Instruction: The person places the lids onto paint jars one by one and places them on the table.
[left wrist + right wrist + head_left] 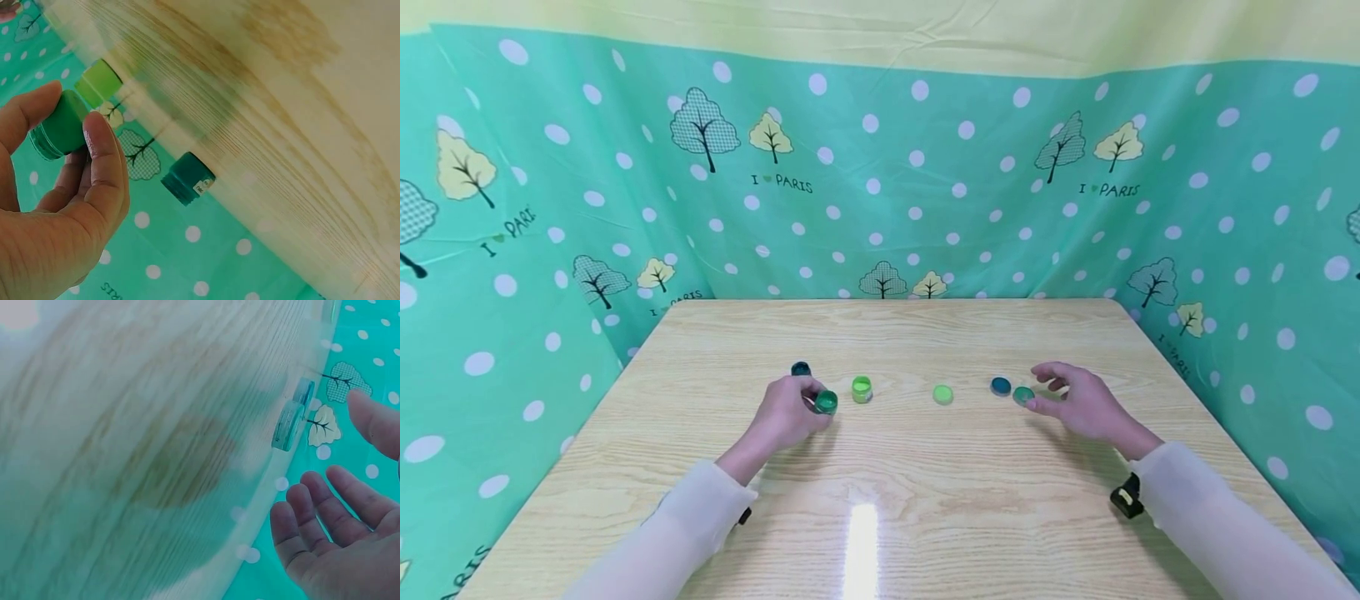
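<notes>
My left hand point(787, 411) pinches a small open green paint jar point(62, 125) between thumb and fingers, lifted off the table. Behind that hand stands a dark teal jar point(189, 177), uncapped, with a threaded neck and a small label. To the right of the held jar is an open light green jar point(862, 389). My right hand point(1084, 402) hovers with loosely bent, spread fingers beside a green lid point(1023, 396). In the right wrist view the fingers hold nothing. A dark blue lid point(1001, 386) lies next to the green one, and a light green lid point(943, 394) lies farther left.
The light wooden table point(925, 483) carries a bright light reflection near its front. A green dotted curtain point(917, 183) with tree prints hangs behind and at both sides. A black wrist device point(1126, 497) sits under the right sleeve.
</notes>
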Tool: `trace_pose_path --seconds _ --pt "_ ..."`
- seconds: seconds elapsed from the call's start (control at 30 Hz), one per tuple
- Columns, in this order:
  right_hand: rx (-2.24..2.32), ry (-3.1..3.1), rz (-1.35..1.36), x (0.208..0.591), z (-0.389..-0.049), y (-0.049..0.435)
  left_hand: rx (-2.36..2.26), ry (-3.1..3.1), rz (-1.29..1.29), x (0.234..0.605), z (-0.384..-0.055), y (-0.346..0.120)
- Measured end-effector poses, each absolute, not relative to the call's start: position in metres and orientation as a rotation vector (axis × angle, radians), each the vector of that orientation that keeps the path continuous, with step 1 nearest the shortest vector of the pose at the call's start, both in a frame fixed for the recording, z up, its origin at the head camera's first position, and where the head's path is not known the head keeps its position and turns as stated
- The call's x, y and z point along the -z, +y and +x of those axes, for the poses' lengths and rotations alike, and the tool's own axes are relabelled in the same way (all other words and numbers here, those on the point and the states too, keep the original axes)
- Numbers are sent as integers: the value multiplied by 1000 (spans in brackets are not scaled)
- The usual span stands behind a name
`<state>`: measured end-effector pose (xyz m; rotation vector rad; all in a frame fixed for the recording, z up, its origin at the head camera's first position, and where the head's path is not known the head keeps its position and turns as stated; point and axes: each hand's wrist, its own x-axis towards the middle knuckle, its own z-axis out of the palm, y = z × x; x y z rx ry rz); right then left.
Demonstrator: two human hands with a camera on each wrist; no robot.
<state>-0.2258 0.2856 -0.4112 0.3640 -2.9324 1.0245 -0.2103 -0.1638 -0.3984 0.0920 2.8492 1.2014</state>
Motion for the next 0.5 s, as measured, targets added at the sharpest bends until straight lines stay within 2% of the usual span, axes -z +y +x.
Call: trace_pose_path --seconds 0.5 --pt "-1050 -3012 210 416 -232 277 -1237 2829 119 397 -203 -160"
